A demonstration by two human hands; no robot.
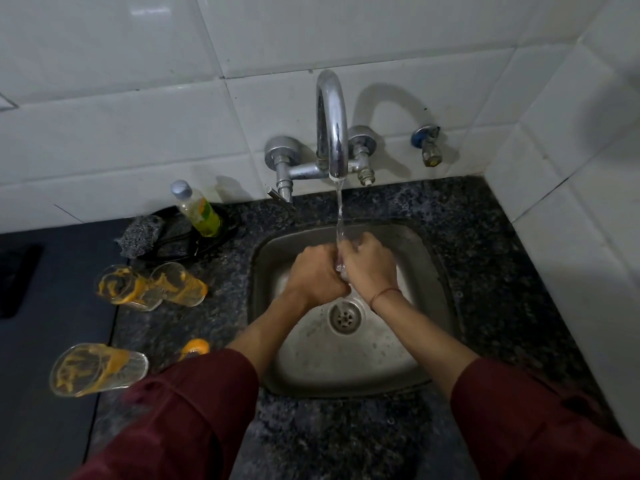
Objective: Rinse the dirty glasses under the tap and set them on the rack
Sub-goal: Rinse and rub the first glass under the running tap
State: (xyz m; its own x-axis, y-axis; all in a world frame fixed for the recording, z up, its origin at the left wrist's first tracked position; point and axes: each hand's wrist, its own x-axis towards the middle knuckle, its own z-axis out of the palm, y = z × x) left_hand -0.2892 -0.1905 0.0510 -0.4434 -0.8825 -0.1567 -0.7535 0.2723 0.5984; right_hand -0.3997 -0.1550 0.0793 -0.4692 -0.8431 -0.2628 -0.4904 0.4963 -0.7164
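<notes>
Dark counter [485, 271], sink [419, 247] set in it with the tap [332, 126] running, left hand [317, 273] and right hand [370, 268] meeting under the stream [340, 216], orange-smeared glasses [126, 287] sitting off to the left, and both hands curled around one barely visible glass [340, 267].

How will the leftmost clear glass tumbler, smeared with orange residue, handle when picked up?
Likely slippery: orange smears streak the clear glass tumbler. Probably rigid but fragile, being thin-walled glass. Its rim looks wider than its base, so a push may tip it.
</notes>
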